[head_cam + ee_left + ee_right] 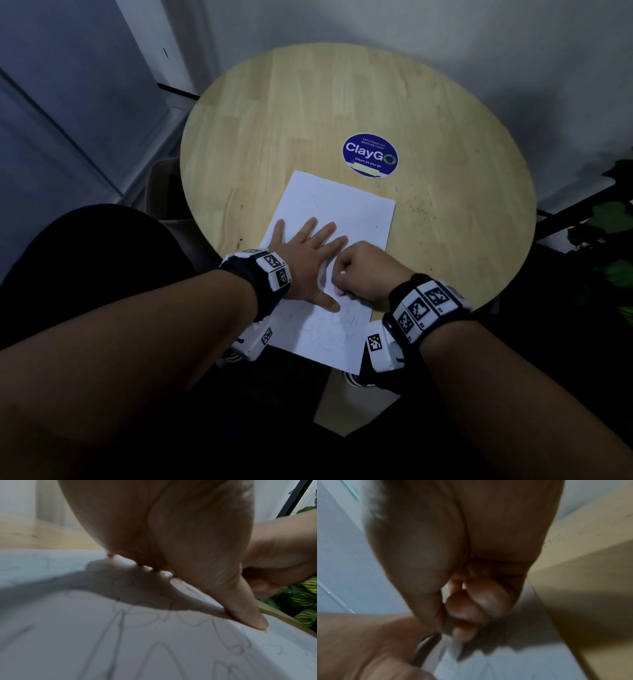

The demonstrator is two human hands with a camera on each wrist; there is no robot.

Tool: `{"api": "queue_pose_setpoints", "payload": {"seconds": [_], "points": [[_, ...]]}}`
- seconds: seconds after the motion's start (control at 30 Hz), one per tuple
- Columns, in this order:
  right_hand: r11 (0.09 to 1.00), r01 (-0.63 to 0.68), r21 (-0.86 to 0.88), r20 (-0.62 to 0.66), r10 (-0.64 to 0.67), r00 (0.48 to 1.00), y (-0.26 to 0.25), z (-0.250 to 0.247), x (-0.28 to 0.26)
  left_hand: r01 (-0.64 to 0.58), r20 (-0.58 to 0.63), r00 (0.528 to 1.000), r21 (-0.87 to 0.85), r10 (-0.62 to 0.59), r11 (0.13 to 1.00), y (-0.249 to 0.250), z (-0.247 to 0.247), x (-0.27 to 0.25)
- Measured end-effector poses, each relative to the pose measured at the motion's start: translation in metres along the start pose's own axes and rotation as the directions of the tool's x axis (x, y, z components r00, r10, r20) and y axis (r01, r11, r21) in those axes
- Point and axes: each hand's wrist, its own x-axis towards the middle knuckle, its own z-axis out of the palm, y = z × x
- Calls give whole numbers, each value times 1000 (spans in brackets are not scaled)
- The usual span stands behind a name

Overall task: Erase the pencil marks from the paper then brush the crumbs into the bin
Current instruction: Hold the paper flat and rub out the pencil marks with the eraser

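Observation:
A white sheet of paper (346,205) lies on the round wooden table (308,102), its near end hanging over the table's front edge. Faint pencil scribbles cover its near half (154,642). My left hand (308,253) presses flat on the paper with fingers spread and the thumb (243,612) down. Just to its right, my right hand (359,274) is curled in a fist round a small white eraser (342,273), which is mostly hidden by the fingers (467,608). The fist sits low over the paper, and that wrist view is blurred.
Dark eraser crumbs (418,202) are scattered on the table to the right of the paper. A blue round ClayGo sticker (370,155) lies beyond the sheet. A beige open box (161,192) stands below the table's left edge. Green plants (613,240) are at the right.

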Motion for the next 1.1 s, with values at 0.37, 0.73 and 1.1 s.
{"api": "queue_pose_setpoints", "payload": {"seconds": [0.37, 0.73, 1.1], "points": [[1000, -10, 17, -22, 10, 1000, 4, -1, 2, 3, 6, 1000, 4, -3, 1000, 1, -2, 0], [999, 1, 40, -88, 2, 996, 6, 0, 5, -1, -3, 1000, 12, 1, 1000, 1, -2, 1], [1000, 6, 3, -288, -5, 958, 10, -4, 10, 7, 11, 1000, 18, -7, 1000, 1, -4, 0]]}}
